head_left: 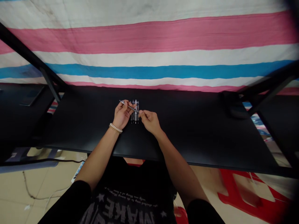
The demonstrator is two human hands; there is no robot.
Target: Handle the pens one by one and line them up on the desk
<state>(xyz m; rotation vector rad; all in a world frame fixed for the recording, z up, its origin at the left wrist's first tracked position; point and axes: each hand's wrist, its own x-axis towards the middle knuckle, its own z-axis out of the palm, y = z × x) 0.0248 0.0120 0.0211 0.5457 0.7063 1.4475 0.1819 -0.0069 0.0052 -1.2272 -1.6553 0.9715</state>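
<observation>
A slim pen (pixel 132 108) is held slantwise between my two hands, above the dark tabletop. My left hand (pixel 121 114) pinches its upper left part between thumb and fingers, palm partly turned up. At the pen's lower right end, my right hand (pixel 149 120) is closed with thumb and forefinger on it. Just beneath, several pens (pixel 135 117) lie side by side on the table, pointing away from me and partly hidden by my fingers. A pale beaded bracelet (pixel 116 128) circles my left wrist.
The black table (pixel 191 130) reaches to a striped cloth (pixel 163 57) behind it. A dark object (pixel 234 105) sits at its right end. Black frame bars (pixel 50 82) rise at both sides. A flat phone-like device (pixel 32 96) lies on the left neighbouring table. Red stool (pixel 252 199) stands below right.
</observation>
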